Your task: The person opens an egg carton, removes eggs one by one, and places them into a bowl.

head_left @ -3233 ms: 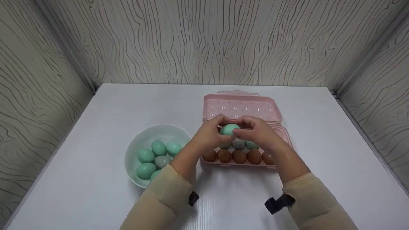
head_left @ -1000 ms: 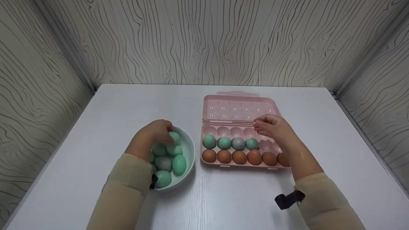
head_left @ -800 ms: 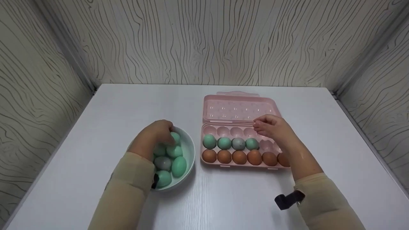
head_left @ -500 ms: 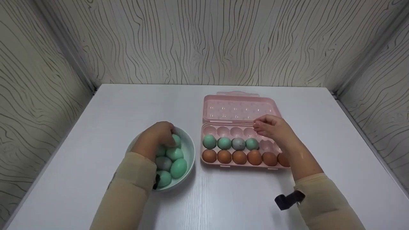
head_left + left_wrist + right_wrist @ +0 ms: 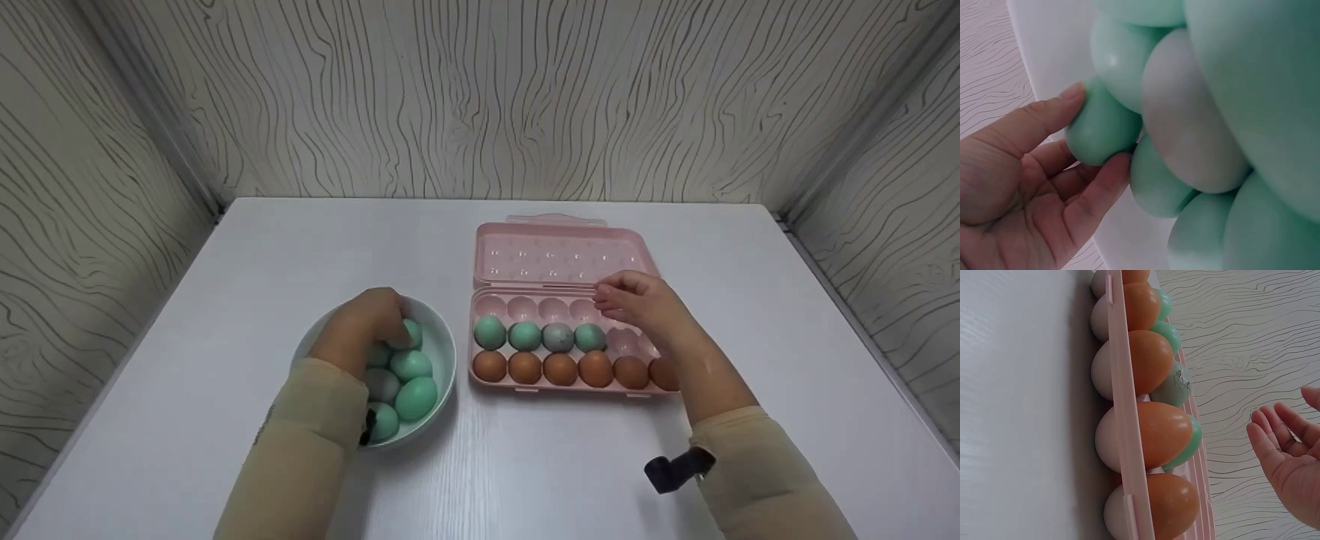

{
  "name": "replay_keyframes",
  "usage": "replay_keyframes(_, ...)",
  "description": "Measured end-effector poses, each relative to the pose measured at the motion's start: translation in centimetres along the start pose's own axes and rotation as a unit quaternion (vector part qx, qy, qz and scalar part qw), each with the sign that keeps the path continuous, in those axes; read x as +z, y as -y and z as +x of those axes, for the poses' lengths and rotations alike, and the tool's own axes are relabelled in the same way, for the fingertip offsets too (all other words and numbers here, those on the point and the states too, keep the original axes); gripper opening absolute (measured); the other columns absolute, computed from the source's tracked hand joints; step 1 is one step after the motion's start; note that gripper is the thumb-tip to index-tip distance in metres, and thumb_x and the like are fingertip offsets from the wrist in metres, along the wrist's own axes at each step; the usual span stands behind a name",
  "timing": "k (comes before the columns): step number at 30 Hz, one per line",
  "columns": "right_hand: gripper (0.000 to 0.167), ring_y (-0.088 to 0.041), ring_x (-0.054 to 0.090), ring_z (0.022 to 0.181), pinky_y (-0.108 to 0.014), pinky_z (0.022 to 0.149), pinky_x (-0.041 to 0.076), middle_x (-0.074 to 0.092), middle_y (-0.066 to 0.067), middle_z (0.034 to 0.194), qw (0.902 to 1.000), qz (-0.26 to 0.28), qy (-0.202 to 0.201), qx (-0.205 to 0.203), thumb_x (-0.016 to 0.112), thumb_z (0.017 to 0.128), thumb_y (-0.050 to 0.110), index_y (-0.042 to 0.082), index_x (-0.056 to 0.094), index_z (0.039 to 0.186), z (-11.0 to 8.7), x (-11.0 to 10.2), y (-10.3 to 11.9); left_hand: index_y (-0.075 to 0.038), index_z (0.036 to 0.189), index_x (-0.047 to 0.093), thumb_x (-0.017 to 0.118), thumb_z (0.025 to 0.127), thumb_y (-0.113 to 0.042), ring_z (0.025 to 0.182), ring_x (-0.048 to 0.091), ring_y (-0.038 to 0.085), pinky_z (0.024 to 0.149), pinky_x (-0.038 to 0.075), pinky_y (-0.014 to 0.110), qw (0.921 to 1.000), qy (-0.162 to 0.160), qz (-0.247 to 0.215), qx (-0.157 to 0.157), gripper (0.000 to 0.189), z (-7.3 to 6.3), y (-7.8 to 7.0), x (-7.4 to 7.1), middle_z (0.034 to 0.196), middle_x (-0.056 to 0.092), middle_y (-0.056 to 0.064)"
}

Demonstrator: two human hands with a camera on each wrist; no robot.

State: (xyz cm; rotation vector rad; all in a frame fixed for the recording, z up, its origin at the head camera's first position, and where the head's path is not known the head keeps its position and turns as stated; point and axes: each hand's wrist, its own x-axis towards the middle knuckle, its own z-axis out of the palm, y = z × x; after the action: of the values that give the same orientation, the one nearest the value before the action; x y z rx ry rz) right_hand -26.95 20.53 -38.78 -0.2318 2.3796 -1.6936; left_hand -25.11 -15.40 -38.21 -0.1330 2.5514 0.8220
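In the head view my left hand (image 5: 375, 319) reaches into the white bowl (image 5: 448, 352) on the left. Its thumb and fingers pinch a green egg (image 5: 1103, 126) at the far side of the heap, seen closely in the left wrist view. That egg rests against other green eggs (image 5: 416, 397) and a grey one (image 5: 1190, 112). My right hand (image 5: 637, 304) hovers with loosely bent fingers over the right back part of the pink egg carton (image 5: 525, 388), holding nothing. Brown eggs (image 5: 560, 369) fill the carton's front row; green eggs (image 5: 525, 336) and a grey egg (image 5: 558, 337) stand in the middle row.
The carton's lid (image 5: 559, 251) lies open toward the back. Bare cups (image 5: 523, 307) show in the back row and at the right of the middle row. The white table (image 5: 480, 480) is bounded by wood-patterned walls (image 5: 465, 97).
Both hands were together on a green egg over the carton; they have parted, and my left hand has moved into the bowl. Lately the eggs there shifted slightly, while my right hand stayed still.
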Motion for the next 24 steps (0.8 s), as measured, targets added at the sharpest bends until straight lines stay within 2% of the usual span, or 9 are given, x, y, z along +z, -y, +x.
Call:
replay_keyframes(6,0.038,-0.016,0.061,0.093,-0.029,0.084,0.049,0.06,-0.011,0.102,0.9999,-0.004,-0.003,0.009,0.055,0.091,0.03,-0.004,0.055,0.109,-0.1,0.0,0.2,-0.004,0.106,0.065,0.07,0.072,-0.004,0.092,0.055,0.026,0.087,0.044,0.045,0.9998,-0.018,0.0,0.0,0.034,0.0,0.3,-0.4,0.098,0.063,0.008)
replay_keyframes(15,0.036,-0.016,0.061,0.093,-0.029,0.085,0.049,0.059,-0.011,0.103,0.9998,-0.011,-0.005,0.016,0.055,0.092,0.028,-0.003,0.054,0.109,0.0,-0.1,0.2,-0.001,0.096,0.068,0.069,0.069,0.004,0.088,0.058,0.027,0.084,0.046,0.046,0.9987,-0.049,0.015,-0.006,0.027,-0.2,0.3,-0.9,0.094,0.064,0.011)
replay_keyframes(19,0.036,-0.015,0.061,0.092,-0.028,0.084,0.049,0.06,-0.01,0.101,0.9998,-0.01,-0.005,0.015,0.054,0.092,0.027,-0.005,0.053,0.11,0.0,-0.2,0.2,-0.001,0.092,0.068,0.068,0.068,0.004,0.085,0.058,0.027,0.082,0.047,0.046,0.9981,-0.059,0.016,0.002,0.024,-0.4,0.4,-1.2,0.092,0.065,0.011)
replay_keyframes(21,0.038,-0.015,0.061,0.092,-0.028,0.084,0.049,0.06,-0.01,0.101,0.9999,-0.008,-0.005,0.013,0.054,0.092,0.026,-0.006,0.052,0.112,0.1,-0.2,0.2,-0.001,0.092,0.067,0.067,0.07,0.002,0.087,0.058,0.028,0.082,0.046,0.046,0.9982,-0.058,0.015,0.006,0.023,-0.4,0.5,-1.3,0.094,0.065,0.012)
replay_keyframes(24,0.039,-0.016,0.061,0.092,-0.028,0.083,0.049,0.06,-0.01,0.102,0.9998,-0.012,-0.006,0.012,0.055,0.091,0.028,-0.005,0.053,0.112,0.0,-0.3,0.2,-0.001,0.102,0.064,0.064,0.078,-0.005,0.096,0.056,0.03,0.087,0.044,0.048,0.9975,-0.057,0.037,0.018,0.025,-0.5,0.5,-1.6,0.103,0.063,0.013)
